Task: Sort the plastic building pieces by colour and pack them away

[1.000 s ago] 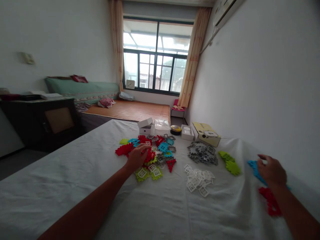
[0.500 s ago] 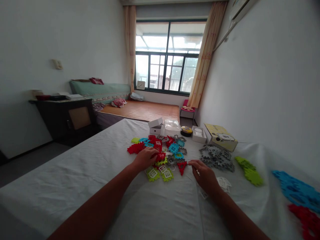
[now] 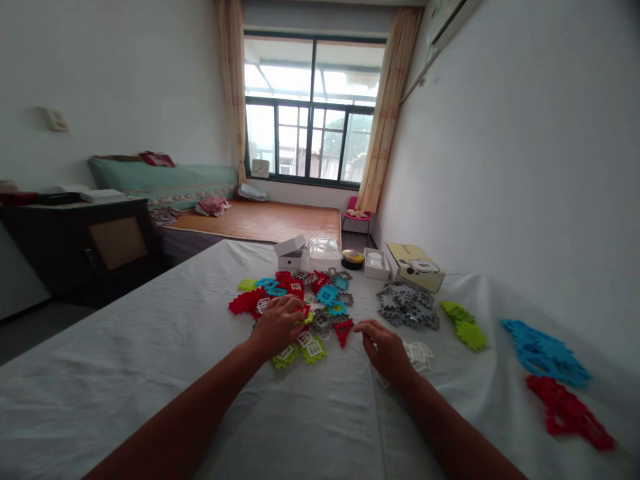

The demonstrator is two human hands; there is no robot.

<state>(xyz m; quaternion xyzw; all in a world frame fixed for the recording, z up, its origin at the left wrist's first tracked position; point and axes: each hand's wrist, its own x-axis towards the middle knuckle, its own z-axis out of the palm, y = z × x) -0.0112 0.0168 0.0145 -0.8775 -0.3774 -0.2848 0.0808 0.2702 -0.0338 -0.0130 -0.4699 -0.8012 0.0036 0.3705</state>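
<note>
A mixed pile of notched plastic building tiles, with red tiles [image 3: 245,302], blue tiles [image 3: 327,295] and lime-green tiles [image 3: 314,349], lies on the white-covered table. My left hand [image 3: 277,325] rests over the near side of this pile, its fingers bent loosely across red and green tiles; the undersides of its fingertips are hidden. Just right of a red triangular tile [image 3: 343,331] is my right hand [image 3: 384,343], fingers loosely curled and apart from the tile, with nothing visible in them. White lattice window pieces [image 3: 419,355] lie beside the right wrist.
Sorted heaps sit to the right: grey tiles [image 3: 407,307], green tiles [image 3: 465,325], blue tiles [image 3: 545,353] and red tiles [image 3: 570,413]. Along the back stand a white box [image 3: 291,253], a clear container [image 3: 324,249], a round black-and-yellow tin [image 3: 353,259], a small open box [image 3: 376,265] and a yellow carton [image 3: 415,265].
The view has swung right, so everything sits further left. My left hand has drawn slightly back over the pile, and a white lattice piece beside it now shows. My right hand stays near the red triangle.
</note>
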